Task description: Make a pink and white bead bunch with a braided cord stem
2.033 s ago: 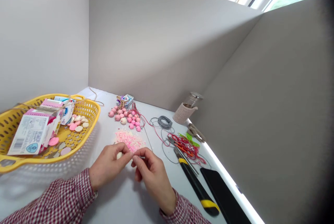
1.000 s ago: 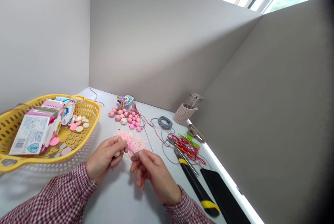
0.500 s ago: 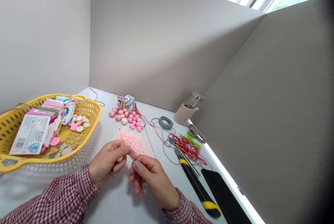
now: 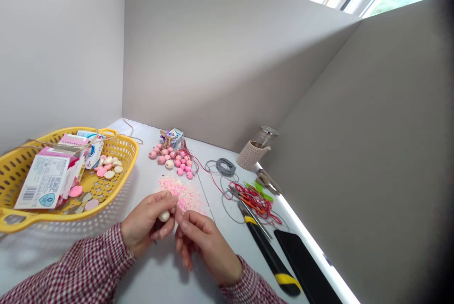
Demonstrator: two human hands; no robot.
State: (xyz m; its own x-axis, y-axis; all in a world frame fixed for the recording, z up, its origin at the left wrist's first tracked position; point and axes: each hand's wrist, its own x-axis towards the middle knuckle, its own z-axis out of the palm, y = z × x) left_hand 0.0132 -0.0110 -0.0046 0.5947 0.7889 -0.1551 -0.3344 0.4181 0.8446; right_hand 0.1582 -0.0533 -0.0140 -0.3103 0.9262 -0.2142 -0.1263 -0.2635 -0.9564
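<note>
My left hand point(image 4: 151, 219) is closed around a small whitish ball point(image 4: 164, 216), which shows between the thumb and curled fingers. A thin grey end pokes out below that hand. Close on its right, my right hand point(image 4: 202, 235) has thumb and forefinger pressed together, almost touching the left fingertips; whatever it pinches is hidden. Just beyond both hands lies a heap of pink and white shavings point(image 4: 182, 193). Further back are several pink balls point(image 4: 182, 164), some with red cord, beside a small box point(image 4: 175, 136).
On the left stands a yellow basket point(image 4: 126, 174) with cartons point(image 4: 44, 178) and round pieces. To the right lie a grey cord coil point(image 4: 225, 167), tangled red cord point(image 4: 253, 200), a black-and-yellow cutter point(image 4: 267, 249) and a black phone-like slab point(image 4: 301, 261). A covered glass jar point(image 4: 253, 152) stands behind.
The thin grey strand seen between my fingertips earlier is now mostly out of sight. The whitish ball shows more in my left hand. Both hands stay in nearly the same place.
</note>
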